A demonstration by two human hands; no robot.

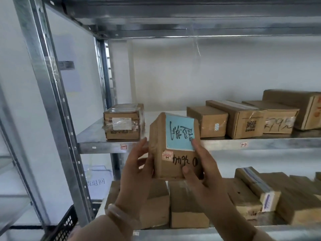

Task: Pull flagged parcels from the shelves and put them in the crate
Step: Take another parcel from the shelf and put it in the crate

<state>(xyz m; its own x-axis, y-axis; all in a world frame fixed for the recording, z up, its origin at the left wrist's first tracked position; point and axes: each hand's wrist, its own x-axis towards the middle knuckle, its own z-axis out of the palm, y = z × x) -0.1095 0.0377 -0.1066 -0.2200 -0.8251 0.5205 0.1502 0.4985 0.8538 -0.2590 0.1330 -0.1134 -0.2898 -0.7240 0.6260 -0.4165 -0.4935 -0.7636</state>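
I hold a brown cardboard parcel (171,164) upright in front of the metal shelf (173,145), clear of it. A light blue note (179,133) with black handwriting is stuck on its face, above a small pink label and more handwriting. My left hand (133,173) grips its left side. My right hand (201,169) grips its right side, thumb on the note's corner. A black plastic crate (66,223) shows only its corner at the bottom left, beside the shelf post.
On the middle shelf a taped box (124,121) stands at the left and several brown boxes (243,119) line the right. The lower shelf (225,232) holds several more parcels. A steel upright (52,101) runs down the left.
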